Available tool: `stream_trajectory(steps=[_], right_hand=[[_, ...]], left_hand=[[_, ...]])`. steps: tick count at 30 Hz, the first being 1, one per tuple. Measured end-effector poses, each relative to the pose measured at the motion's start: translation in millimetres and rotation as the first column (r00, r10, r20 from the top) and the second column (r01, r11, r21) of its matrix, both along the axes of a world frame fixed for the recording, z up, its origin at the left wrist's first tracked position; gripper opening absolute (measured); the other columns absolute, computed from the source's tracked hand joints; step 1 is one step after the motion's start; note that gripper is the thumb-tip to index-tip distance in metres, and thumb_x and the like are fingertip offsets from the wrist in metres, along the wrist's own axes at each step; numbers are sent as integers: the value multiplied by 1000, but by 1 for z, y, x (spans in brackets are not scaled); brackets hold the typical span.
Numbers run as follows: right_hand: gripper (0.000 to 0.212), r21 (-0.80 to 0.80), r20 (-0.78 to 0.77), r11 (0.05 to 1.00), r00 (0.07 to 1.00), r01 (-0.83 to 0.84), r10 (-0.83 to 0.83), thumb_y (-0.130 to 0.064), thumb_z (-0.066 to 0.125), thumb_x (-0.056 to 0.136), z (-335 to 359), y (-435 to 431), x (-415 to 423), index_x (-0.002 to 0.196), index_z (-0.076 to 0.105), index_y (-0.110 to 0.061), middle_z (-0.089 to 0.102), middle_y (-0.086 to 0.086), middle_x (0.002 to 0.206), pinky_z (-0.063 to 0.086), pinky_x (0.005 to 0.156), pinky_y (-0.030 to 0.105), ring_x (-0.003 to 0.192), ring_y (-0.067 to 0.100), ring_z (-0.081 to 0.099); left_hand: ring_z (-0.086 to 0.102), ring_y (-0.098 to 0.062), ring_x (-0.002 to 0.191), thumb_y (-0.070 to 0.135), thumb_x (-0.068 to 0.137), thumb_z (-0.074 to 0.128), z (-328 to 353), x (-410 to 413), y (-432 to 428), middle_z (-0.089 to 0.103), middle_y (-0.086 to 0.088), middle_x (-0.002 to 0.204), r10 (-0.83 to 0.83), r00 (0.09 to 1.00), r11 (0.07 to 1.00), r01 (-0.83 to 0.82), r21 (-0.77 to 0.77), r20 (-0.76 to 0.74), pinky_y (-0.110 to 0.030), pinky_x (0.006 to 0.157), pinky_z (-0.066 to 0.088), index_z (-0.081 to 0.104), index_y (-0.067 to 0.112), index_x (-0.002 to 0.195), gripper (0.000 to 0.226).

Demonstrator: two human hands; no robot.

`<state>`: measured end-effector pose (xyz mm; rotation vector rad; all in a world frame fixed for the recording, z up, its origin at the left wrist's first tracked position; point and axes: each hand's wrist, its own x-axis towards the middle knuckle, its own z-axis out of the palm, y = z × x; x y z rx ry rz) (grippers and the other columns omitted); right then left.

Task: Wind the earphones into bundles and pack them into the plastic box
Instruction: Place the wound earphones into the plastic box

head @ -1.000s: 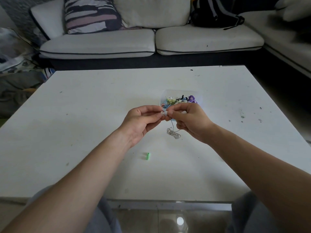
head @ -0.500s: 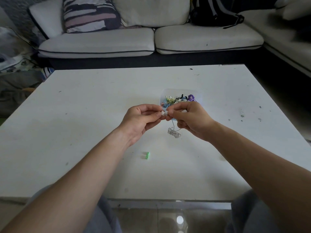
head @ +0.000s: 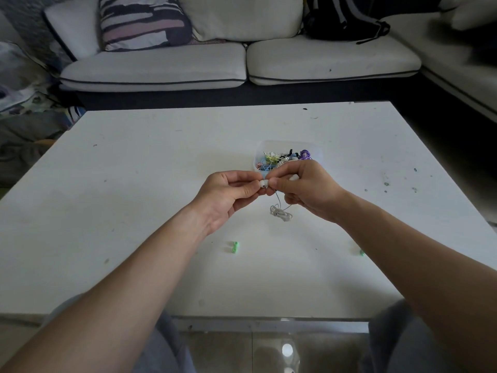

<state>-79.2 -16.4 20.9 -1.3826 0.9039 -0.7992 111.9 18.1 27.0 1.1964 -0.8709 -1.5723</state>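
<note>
Above the white table (head: pixel 134 184), my left hand (head: pixel 228 195) and my right hand (head: pixel 304 187) meet fingertip to fingertip. Both pinch a white earphone (head: pixel 263 183) at its bud end. Its thin cable drops between the hands into a small loose tangle (head: pixel 281 213) on the tabletop. Just behind my right hand stands the clear plastic box (head: pixel 287 145), holding several wound earphones in yellow, blue, black, white and purple. My right hand hides the near edge of the box.
A small green piece (head: pixel 234 247) lies on the table in front of my left wrist, and another green bit (head: pixel 361 252) shows beside my right forearm. A pale sofa (head: pixel 242 63) with cushions and a black backpack (head: pixel 347 20) runs behind the table.
Both hands stay together on the white earphone with only slight finger shifts. The cable tangle below sits in much the same spot.
</note>
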Motion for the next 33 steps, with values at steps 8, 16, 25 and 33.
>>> stream_trajectory(steps=[8, 16, 25, 33], right_hand=[[15, 95, 50, 995, 999, -19, 14, -1, 61, 95, -1, -3, -3, 87, 72, -7, 70, 13, 77, 26, 55, 29, 52, 15, 28], [17, 84, 34, 996, 999, -41, 38, -1, 62, 94, -2, -3, -5, 84, 74, -8, 70, 12, 77, 31, 51, 23, 54, 16, 32], [14, 151, 69, 988, 997, -37, 27, -1, 61, 94, -3, -2, -5, 86, 72, -6, 70, 13, 78, 26, 50, 24, 52, 15, 25], [7, 267, 158, 964, 986, 4, -47, -4, 57, 97, -3, -3, -4, 98, 64, -2, 69, 17, 85, 29, 46, 20, 46, 9, 25]], left_hand=[[74, -20, 83, -8, 87, 63, 2, -1, -2, 75, -12, 88, -10, 1000, 1000, 10, 2, -29, -20, 72, 57, 71, 5, 91, 16], [74, -22, 85, -8, 86, 63, -3, -2, -1, 75, -15, 90, -20, 999, 1000, 20, 6, -28, -21, 74, 58, 71, 6, 88, 16], [73, -22, 83, -7, 86, 64, -5, -5, -3, 74, -15, 89, -24, 999, 1000, 24, -2, -48, -20, 71, 57, 69, 7, 89, 15], [72, -23, 99, 3, 91, 62, -2, -8, -6, 74, -13, 100, -49, 991, 999, 49, 0, -125, -20, 73, 57, 70, 5, 103, 15]])
